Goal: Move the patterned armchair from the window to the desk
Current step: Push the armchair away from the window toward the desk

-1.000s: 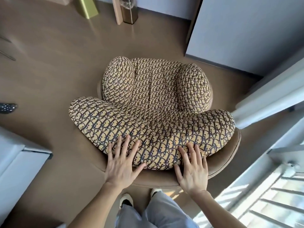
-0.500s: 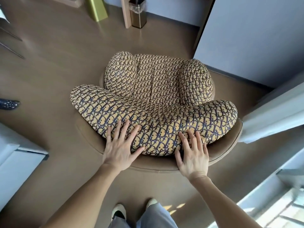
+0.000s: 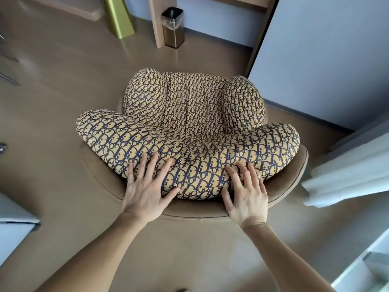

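The patterned armchair (image 3: 193, 110) stands on the brown floor, its seat facing away from me, tan and dark-blue print cushions in a brown shell. My left hand (image 3: 145, 192) lies flat on the left part of the back cushion, fingers spread. My right hand (image 3: 248, 199) presses flat on the same cushion to the right, fingers spread too. Neither hand curls around anything. Both arms are stretched out. Ahead, at the top, is the wooden desk leg (image 3: 156, 22).
A metal bin (image 3: 173, 28) with a plastic liner stands beside the desk leg, and a green object (image 3: 120, 17) to its left. A grey wall panel (image 3: 326, 49) rises at the right, a white curtain (image 3: 347, 171) below it. White furniture (image 3: 12, 228) sits at the left edge.
The armchair has slid forward across the floor, away from the window and toward the desk. My arms have stretched out, and the bin and desk leg have come further into view.
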The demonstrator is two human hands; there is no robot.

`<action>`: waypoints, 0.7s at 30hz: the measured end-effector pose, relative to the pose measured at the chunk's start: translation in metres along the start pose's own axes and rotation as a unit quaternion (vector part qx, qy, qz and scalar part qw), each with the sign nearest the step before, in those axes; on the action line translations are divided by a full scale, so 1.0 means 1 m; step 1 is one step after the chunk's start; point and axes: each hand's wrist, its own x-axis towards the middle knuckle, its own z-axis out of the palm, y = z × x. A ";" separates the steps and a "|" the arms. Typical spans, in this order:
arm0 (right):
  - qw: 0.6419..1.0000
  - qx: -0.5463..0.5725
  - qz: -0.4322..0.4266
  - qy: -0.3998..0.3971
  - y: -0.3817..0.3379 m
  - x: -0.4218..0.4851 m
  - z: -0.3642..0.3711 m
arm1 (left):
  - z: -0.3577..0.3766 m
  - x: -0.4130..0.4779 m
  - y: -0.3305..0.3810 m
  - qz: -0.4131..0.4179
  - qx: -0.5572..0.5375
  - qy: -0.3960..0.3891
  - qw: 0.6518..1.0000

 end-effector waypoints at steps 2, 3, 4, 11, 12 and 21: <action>1.000 0.003 -0.003 0.003 0.001 0.015 0.002 | -0.001 0.015 -0.001 0.000 -0.001 0.002 1.000; 1.000 0.004 -0.002 0.005 0.002 0.023 0.003 | -0.002 0.022 -0.002 -0.001 -0.001 0.004 1.000; 1.000 0.006 -0.002 0.008 0.002 0.032 0.004 | -0.002 0.031 -0.004 0.000 -0.001 0.007 1.000; 1.000 0.010 0.002 0.027 0.009 0.097 0.015 | -0.003 0.100 -0.012 0.010 -0.014 0.030 0.999; 1.000 0.007 0.005 0.026 0.009 0.108 0.016 | -0.003 0.113 -0.014 0.014 -0.016 0.033 0.999; 0.999 -0.004 0.016 0.040 -0.001 0.201 0.032 | -0.009 0.213 -0.045 0.023 -0.022 0.047 0.998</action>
